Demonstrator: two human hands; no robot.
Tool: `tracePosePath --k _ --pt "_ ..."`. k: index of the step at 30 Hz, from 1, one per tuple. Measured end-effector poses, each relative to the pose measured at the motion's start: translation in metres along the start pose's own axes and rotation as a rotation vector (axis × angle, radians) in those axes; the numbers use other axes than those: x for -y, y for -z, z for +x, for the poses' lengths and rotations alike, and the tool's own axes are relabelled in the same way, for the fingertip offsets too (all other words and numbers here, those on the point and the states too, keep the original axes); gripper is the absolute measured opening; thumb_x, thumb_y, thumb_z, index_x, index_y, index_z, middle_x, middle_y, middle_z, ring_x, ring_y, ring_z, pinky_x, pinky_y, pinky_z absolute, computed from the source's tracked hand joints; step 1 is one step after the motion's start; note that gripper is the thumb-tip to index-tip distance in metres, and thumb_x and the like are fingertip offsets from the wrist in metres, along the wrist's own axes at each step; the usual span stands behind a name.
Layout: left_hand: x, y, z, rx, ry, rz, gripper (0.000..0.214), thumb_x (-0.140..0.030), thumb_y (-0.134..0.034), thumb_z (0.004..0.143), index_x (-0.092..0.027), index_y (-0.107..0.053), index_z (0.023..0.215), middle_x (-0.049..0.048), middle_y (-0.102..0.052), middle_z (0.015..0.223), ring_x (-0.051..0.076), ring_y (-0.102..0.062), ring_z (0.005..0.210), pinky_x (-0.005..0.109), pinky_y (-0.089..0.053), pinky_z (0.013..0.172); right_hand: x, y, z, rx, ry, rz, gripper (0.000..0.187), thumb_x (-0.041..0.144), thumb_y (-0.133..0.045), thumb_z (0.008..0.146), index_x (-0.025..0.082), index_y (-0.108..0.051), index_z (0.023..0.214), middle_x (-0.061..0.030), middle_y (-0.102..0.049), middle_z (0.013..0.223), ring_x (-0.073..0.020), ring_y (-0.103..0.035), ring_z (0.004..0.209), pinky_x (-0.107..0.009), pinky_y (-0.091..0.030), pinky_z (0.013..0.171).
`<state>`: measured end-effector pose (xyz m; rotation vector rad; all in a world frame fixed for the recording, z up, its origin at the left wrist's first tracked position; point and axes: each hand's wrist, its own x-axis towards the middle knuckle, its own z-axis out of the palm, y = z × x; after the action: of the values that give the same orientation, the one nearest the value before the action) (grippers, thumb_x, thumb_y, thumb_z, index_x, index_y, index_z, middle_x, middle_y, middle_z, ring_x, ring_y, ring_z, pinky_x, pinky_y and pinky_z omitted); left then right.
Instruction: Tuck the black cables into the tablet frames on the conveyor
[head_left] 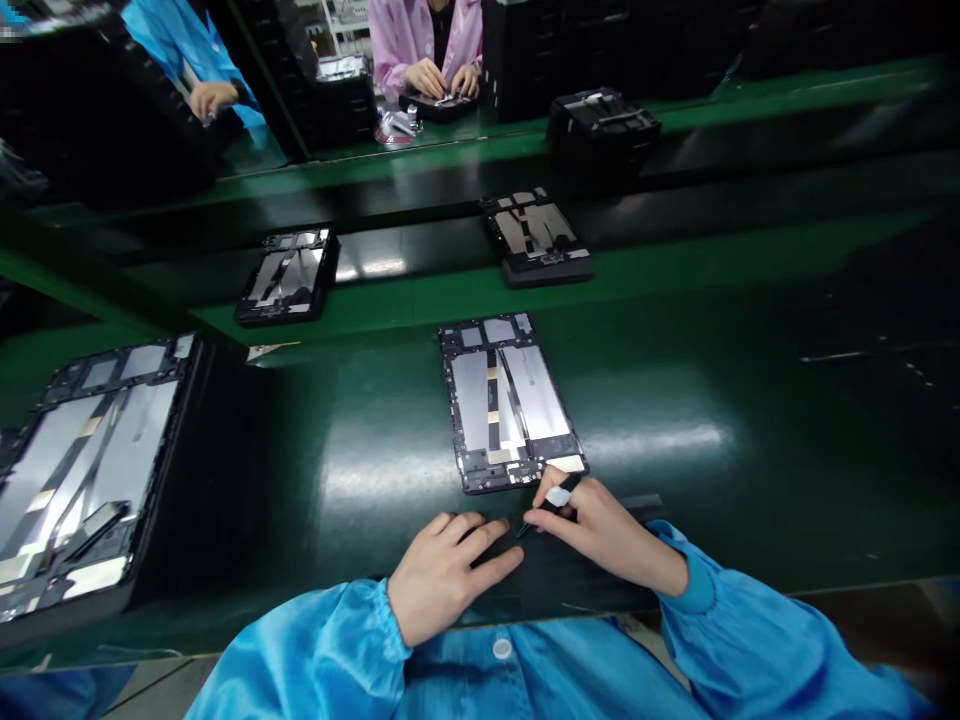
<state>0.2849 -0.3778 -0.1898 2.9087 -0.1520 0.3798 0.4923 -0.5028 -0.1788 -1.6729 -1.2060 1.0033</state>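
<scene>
An opened tablet chassis (510,400) with silver battery cells and flat cables lies on the green bench in front of me. My right hand (600,530) is closed round a thin black pointed tool (546,508) with a white label, just below the chassis's near right corner. My left hand (442,575) rests flat on a dark mat (547,580) at the bench edge, fingers stretched toward the tool tip, holding nothing.
A stack of similar chassis (82,470) stands at the left. Two more chassis (289,275) (536,235) lie on the dark conveyor belt behind. Across it, a person in pink (427,50) and a blue sleeve (195,60) work by black tray stacks (600,125).
</scene>
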Motion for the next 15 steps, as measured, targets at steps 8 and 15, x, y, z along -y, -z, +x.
tracePosePath --k 8,15 --pt "0.012 0.006 -0.001 -0.142 0.053 -0.021 0.029 -0.013 -0.047 0.100 -0.022 -0.061 0.124 0.0066 -0.064 0.119 0.019 -0.056 0.100 0.030 -0.044 0.076 0.022 0.020 0.034 -0.029 -0.063 0.343 0.029 0.045 -0.066 0.088 0.020 -0.053 0.080 -0.0014 -0.066 0.070 -0.0179 -0.069 0.063 -0.024 -0.055 0.051" --pt "0.038 0.011 0.000 -0.265 0.106 0.057 0.020 -0.014 -0.051 0.098 -0.015 -0.064 0.113 0.0063 -0.069 0.109 0.018 -0.059 0.095 0.029 -0.045 0.076 0.030 0.011 0.079 0.126 -0.184 0.293 0.033 0.047 -0.068 0.082 0.020 -0.050 0.083 0.0001 -0.066 0.056 -0.0202 -0.070 0.055 -0.022 -0.052 0.041"
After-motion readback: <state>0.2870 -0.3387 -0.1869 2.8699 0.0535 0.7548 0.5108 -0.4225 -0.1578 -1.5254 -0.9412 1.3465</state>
